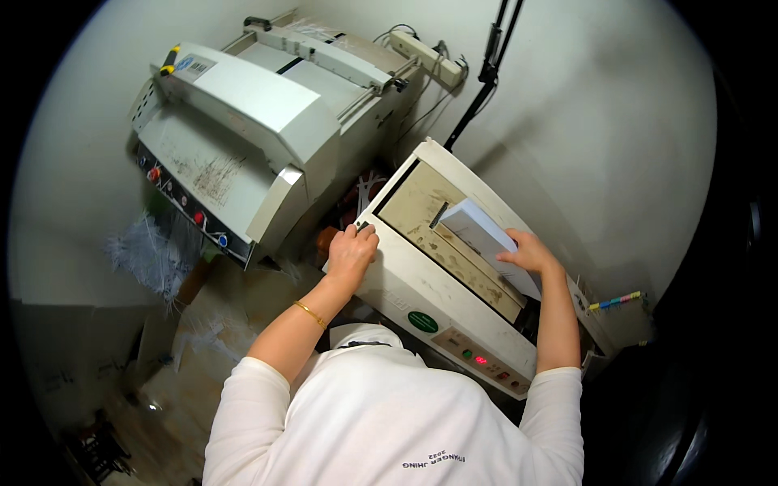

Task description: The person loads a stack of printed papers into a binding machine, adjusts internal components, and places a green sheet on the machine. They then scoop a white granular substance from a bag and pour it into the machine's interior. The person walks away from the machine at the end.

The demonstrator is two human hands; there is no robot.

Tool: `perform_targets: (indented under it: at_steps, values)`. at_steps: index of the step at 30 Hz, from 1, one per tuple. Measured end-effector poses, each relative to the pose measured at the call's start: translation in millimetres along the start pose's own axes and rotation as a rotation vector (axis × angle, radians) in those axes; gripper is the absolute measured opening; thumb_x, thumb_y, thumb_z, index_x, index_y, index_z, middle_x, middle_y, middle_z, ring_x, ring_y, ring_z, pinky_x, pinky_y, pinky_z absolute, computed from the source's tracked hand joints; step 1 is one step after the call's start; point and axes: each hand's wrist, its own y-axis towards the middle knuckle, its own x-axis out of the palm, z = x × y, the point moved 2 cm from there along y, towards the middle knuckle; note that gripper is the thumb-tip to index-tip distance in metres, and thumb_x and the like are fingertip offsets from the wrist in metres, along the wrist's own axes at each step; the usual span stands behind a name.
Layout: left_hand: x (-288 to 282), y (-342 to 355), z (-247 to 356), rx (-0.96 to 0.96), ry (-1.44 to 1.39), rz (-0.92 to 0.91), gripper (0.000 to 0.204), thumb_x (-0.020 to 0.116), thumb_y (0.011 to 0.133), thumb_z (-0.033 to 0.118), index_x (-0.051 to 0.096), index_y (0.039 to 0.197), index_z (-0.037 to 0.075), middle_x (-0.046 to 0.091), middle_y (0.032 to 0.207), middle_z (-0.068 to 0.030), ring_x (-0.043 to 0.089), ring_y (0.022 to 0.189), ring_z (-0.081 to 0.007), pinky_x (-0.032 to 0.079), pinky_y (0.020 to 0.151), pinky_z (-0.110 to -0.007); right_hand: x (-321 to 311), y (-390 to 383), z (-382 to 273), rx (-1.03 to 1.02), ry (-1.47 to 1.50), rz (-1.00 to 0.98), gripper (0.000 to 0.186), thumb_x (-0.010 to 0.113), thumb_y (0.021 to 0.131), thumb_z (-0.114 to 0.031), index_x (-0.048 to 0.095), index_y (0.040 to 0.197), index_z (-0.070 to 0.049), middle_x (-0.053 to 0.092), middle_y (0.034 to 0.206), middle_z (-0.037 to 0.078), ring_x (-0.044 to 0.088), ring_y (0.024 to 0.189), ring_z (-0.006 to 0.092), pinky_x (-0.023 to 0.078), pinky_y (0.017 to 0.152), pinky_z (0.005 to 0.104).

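White paper, a thick stack of sheets (486, 243), lies tilted on the worn, stained bed of a cream-coloured machine (421, 292) seen from above. The right hand (531, 253) rests on the near edge of the stack, fingers together and curled over it, pressing it against the bed. The left hand (351, 253) lies on the machine's left front corner, fingers together and bent over the edge beside a small dark handle. A gold bracelet (310, 313) circles the left wrist. On the front panel sit a green oval label (422, 322) and a red lit display (480, 360). To the left stands a larger grey machine (243, 130) with red and blue buttons. Shredded white paper strips (150, 251) lie heaped below it. A power strip (425, 57) hangs on the wall behind.
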Motion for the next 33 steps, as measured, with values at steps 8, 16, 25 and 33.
perform_targets:
  at_steps: [8,16,25,33]
  values:
    - [-1,2,2,0.009,-0.011,-0.091,0.032,0.078,0.052,0.014,0.061,0.079,0.007,0.064,0.110,-0.0010,0.057,0.080,-0.0238,0.047,0.067,-0.036,5,-38,32,0.041,0.037,0.138,0.052,0.078,0.067,-0.022,0.059,0.114,-0.011,0.066,0.102,0.013,0.062,0.096,0.0290,0.048,0.083,0.0366]
    - [-5,6,5,0.023,-0.016,-0.112,0.034,0.079,0.050,0.013,0.058,0.075,0.007,0.065,0.110,-0.0015,0.056,0.074,-0.0259,0.049,0.063,-0.036,10,-96,83,0.146,-0.056,0.325,0.044,0.075,0.068,-0.016,0.060,0.110,-0.011,0.066,0.100,0.012,0.062,0.093,0.0298,0.049,0.081,0.0367]
    - [-2,10,20,0.067,-0.078,-0.131,0.032,0.080,0.052,0.008,0.055,0.073,0.008,0.064,0.112,-0.0056,0.055,0.079,-0.0299,0.049,0.068,-0.038,39,-119,124,0.067,0.324,0.531,0.037,0.073,0.070,-0.012,0.060,0.103,-0.007,0.064,0.093,0.013,0.062,0.088,0.0270,0.048,0.076,0.0362]
    - [2,5,17,0.104,-0.043,-0.207,0.059,0.077,0.061,0.007,0.058,0.117,0.002,0.061,0.076,-0.0018,0.053,0.075,-0.0269,0.046,0.073,-0.037,61,-123,145,0.036,0.685,0.655,0.038,0.080,0.067,-0.018,0.063,0.098,-0.003,0.067,0.088,0.008,0.063,0.081,0.0172,0.049,0.074,0.0299]
